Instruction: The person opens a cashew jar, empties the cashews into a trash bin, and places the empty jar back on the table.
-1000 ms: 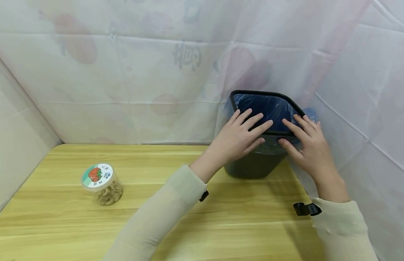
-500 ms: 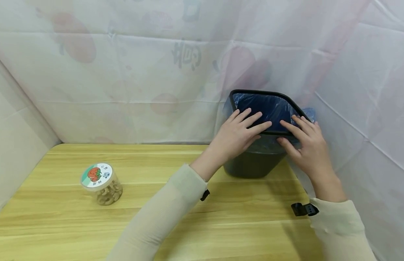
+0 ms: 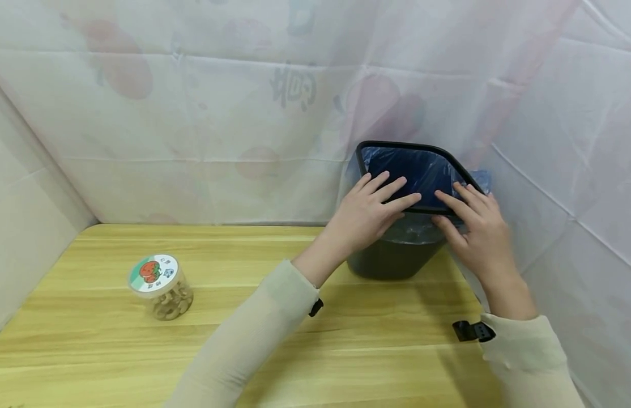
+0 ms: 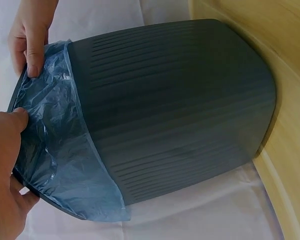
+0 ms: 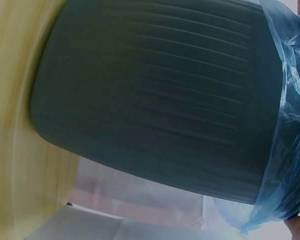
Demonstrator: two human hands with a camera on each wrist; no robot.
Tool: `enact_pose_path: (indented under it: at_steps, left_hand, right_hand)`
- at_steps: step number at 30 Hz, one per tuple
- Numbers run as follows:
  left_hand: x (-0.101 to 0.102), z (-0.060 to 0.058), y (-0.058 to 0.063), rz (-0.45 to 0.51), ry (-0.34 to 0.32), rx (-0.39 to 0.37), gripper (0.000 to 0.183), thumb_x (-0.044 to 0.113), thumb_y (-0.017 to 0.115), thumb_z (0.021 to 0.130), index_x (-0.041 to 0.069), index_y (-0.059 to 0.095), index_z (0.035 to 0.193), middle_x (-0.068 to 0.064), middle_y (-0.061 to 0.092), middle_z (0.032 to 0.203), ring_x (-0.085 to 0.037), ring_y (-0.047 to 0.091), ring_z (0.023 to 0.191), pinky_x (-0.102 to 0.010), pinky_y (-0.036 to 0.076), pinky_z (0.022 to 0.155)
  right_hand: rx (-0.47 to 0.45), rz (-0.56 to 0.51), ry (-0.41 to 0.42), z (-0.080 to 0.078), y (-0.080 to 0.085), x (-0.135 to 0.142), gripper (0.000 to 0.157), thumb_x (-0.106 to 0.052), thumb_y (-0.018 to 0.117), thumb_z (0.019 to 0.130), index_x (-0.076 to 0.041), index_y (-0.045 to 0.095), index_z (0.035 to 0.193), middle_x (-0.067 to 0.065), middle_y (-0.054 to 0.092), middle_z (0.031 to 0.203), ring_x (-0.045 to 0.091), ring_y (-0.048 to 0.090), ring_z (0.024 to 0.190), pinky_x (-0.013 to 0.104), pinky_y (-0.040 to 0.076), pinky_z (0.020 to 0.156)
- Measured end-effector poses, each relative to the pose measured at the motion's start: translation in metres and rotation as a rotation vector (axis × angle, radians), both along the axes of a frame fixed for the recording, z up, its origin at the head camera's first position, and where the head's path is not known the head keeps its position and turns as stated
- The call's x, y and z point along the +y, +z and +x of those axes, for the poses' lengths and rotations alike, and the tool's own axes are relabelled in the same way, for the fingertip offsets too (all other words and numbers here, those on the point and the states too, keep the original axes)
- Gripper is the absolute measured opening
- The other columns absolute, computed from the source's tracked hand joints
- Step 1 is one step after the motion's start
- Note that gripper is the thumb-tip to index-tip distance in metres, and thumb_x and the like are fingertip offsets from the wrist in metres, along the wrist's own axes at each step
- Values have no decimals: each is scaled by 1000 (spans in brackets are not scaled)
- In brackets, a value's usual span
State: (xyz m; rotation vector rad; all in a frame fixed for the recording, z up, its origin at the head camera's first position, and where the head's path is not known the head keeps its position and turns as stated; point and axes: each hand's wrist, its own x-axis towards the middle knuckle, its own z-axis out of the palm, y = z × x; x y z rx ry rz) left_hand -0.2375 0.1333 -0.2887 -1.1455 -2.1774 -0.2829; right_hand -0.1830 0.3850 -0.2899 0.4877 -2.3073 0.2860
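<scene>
Bin point(image 3: 392, 262): it is standing upright on the table, right of centre in the head view, near the far right corner; both wrist views are showing its ridged, dark wall.
Rim point(image 3: 407, 144): its black edge is framing the open mouth.
Bag point(image 3: 420, 161): it is lining the inside and folding over the rim, hanging outside as a crinkled blue band; a tuft is sticking out at the right, beside the cloth.
Left hand point(image 3: 363, 214): it is lying across the near left of the rim, 4 fingers spreading over the mouth; the left wrist view is showing its thumb on the outer fold, so it is pinching bag and rim together.
Right hand point(image 3: 482, 229): it is straddling the rim at the right, spread fingers reaching inside, thumb pressing the fold outside, pinching bag and rim likewise.
Sleeves point(image 3: 254, 334): 2 pale cuffs are ending at the wrists, 1 black clip point(image 3: 473, 331) showing by each.
Jar point(image 3: 165, 293): it is standing left of centre, well apart from the bin, holding curved tan pieces under a printed lid point(image 3: 153, 273).
Table point(image 3: 91, 351): its yellow wood grain is running across the lower frame.
Cloth point(image 3: 193, 113): it is hanging behind, bearing faint pink shapes.
</scene>
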Motion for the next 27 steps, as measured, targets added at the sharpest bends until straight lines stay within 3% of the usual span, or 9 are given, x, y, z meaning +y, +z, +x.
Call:
enact_pose_path:
  at_steps: [9,18,27]
  left_hand:
    - [-12,4,-3,36,3,37,41,38,52,104,36,52,145,-1,50,151,-28,42,143,-47,32,118]
    - [-23,8,-4,27,25,20,42,37,53,104,37,51,146,-1,47,153,-28,39,145,-47,30,119]
    - [-32,12,-6,68,-1,28,41,34,55,103,35,54,144,-2,49,152,-29,40,144,-48,30,119]
  right_hand:
    - [-6,-2,9,1,-1,-10,51,-28,76,88,-19,64,136,19,53,145,42,44,138,62,20,118]
    - [-6,-6,30,0,-3,-21,51,-27,78,86,-20,65,135,20,53,144,41,44,138,63,22,117]
    - [14,-3,43,2,-4,-30,50,-31,76,87,-19,65,135,20,54,143,42,45,137,65,23,116]
